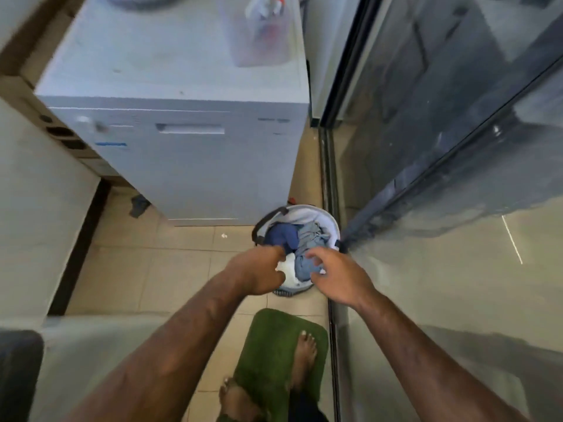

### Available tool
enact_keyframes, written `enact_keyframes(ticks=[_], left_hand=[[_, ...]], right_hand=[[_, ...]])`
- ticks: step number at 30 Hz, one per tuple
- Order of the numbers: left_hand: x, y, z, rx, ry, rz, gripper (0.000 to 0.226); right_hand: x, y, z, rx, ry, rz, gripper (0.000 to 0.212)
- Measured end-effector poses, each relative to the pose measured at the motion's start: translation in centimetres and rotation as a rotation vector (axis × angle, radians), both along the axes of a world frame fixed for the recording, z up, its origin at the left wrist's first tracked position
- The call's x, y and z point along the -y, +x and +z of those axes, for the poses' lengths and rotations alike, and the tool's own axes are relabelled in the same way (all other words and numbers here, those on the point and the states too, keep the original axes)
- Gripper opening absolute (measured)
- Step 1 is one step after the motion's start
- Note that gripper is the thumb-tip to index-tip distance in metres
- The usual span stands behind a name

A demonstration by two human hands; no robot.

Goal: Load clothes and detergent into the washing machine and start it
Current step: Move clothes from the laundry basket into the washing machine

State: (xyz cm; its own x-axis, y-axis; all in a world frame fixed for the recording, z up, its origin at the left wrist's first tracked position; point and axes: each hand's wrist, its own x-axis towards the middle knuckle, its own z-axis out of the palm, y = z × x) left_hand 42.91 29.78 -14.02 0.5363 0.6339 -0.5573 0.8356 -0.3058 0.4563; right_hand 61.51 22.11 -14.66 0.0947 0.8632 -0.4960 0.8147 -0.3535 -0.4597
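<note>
Head camera faces steeply down, apparently close above the laundry basket (317,215).

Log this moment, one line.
stage: reaching into basket | left hand: at white cloth, grip unclear | right hand: open above blue-grey garment

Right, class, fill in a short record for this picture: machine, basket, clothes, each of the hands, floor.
machine: white washing machine, front closed
basket: round laundry basket on the tiled floor by the machine's front corner
clothes: blue garments and a white garment in the basket
left: left hand reaches into the basket, fingers curled at the white garment; grip unclear
right: right hand over the clothes, fingers loose, holding nothing
floor: green mat under a bare foot
</note>
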Motion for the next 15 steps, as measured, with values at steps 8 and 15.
enact_keyframes(ticks=[8, 15], left_hand=[[-3.8, 7.9, -17.2, -0.090, -0.169, 0.063, 0.059], [-8.9, 13.0, -33.6, 0.002, -0.346, 0.257, 0.064]], right_hand=[[-3.2, 6.9, -16.5, -0.057, -0.183, -0.096, 0.045], [-10.1, 9.9, -32.9, -0.130, -0.197, -0.226, 0.051]])
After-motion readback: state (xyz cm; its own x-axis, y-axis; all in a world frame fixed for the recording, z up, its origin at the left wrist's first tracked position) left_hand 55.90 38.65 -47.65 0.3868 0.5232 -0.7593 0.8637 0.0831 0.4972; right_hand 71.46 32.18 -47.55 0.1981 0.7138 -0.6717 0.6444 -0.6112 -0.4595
